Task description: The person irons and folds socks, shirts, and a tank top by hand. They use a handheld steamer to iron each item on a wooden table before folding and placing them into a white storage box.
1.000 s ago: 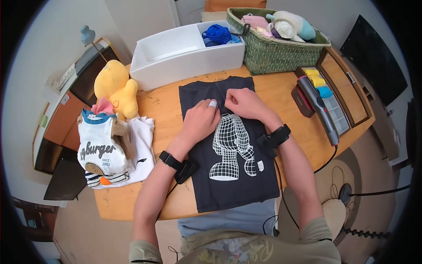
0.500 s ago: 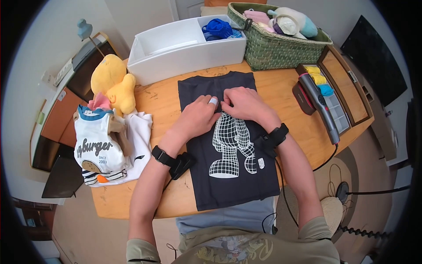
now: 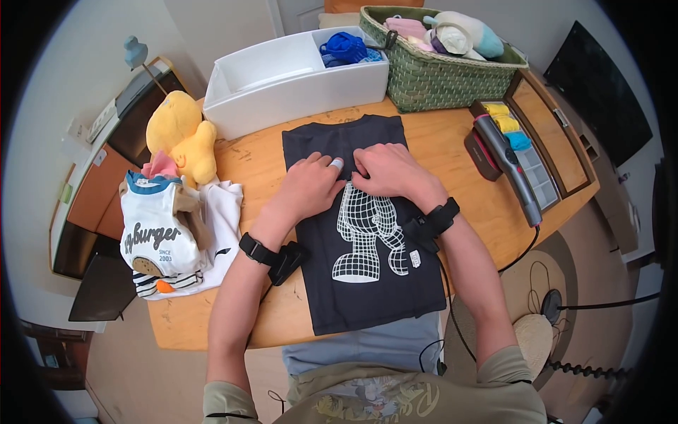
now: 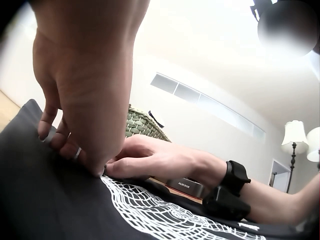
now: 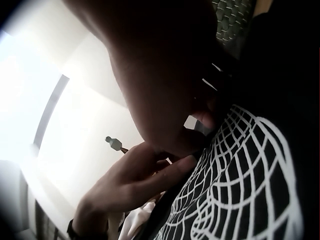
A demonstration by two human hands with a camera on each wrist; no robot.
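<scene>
Working at the upper middle of the dark shirt, just above its printed white figure — probably adjusting or smoothing the cloth there. Having this shirt laid out, mostly flat, on the wooden table, between the pile of clothes and the hair tool, and in front of the white box. Bending the fingers of the left hand partly, with fingertips down at the cloth; curling the fingers of the right hand more closely, with the thumb side just beside the left. Hiding most of the contact under both hands, so not allowing to tell whether any fabric is being pinched. For the next move, likely needing light and equal pressure from both sides — guiding the fabric without pulling the body of the shirt crooked or making new wrinkles around the print.
</scene>
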